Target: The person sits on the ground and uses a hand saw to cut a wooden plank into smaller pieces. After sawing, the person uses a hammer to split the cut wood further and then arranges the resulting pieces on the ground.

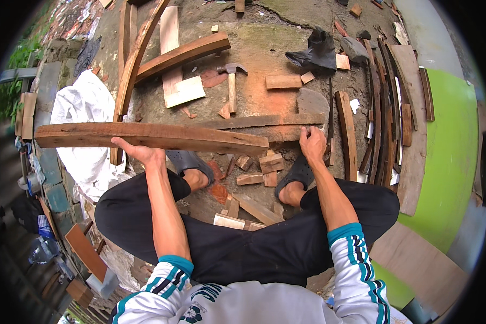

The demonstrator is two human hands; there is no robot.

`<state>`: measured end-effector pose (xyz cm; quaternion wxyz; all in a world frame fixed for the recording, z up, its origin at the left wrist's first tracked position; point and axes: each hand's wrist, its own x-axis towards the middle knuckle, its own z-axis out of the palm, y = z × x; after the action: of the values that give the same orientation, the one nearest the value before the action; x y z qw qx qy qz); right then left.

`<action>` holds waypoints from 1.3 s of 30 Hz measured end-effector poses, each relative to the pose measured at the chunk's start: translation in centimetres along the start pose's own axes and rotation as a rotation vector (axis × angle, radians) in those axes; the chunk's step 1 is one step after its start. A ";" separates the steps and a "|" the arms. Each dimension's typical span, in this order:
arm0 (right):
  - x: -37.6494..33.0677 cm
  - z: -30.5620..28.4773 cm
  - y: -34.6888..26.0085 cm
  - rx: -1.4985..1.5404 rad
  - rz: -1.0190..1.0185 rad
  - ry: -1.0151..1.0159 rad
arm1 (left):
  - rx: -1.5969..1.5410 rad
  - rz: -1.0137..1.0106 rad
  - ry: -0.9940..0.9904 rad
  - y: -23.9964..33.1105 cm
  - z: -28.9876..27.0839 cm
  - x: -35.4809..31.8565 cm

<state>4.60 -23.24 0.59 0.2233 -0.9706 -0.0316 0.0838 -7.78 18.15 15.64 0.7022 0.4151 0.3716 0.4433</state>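
Note:
My left hand supports a thick brown wooden beam from below, palm up, with the thumb along its near side; the other fingers are hidden by the wood. The beam lies crosswise above my lap and feet. Beyond its right half a thinner, rough-edged plank runs to the right. Closed fingers of my right hand sit at that plank's near edge, by its right end. What they pinch, if anything, I cannot make out. A claw hammer with a wooden handle lies on the ground beyond the beam.
Small wood blocks lie between my feet. A joined wooden frame stands at the far left, beside a white sack. Long wood strips lie to the right, near a green panel. A black plastic bag lies farther off.

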 end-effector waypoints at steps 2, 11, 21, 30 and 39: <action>1.4 2.1 -3.3 0.050 -0.159 0.025 | 0.050 0.042 0.065 0.4 0.2 0.4; 8.4 13.5 -15.0 0.057 -0.174 -0.359 | 0.209 0.222 0.258 1.5 0.7 2.1; 13.1 18.9 -20.9 0.103 0.119 -0.618 | 0.330 0.275 0.320 1.5 0.6 2.0; 17.0 14.3 -20.4 0.660 0.337 -0.825 | 0.167 0.204 0.070 3.7 0.5 2.1; 6.2 -0.9 -13.2 0.848 0.396 -0.654 | 0.045 0.272 0.040 4.9 2.7 -1.7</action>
<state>10.58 -11.12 6.26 0.5520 -0.7070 0.1199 0.4255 -7.46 17.20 21.35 0.6186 0.4682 0.3355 0.5343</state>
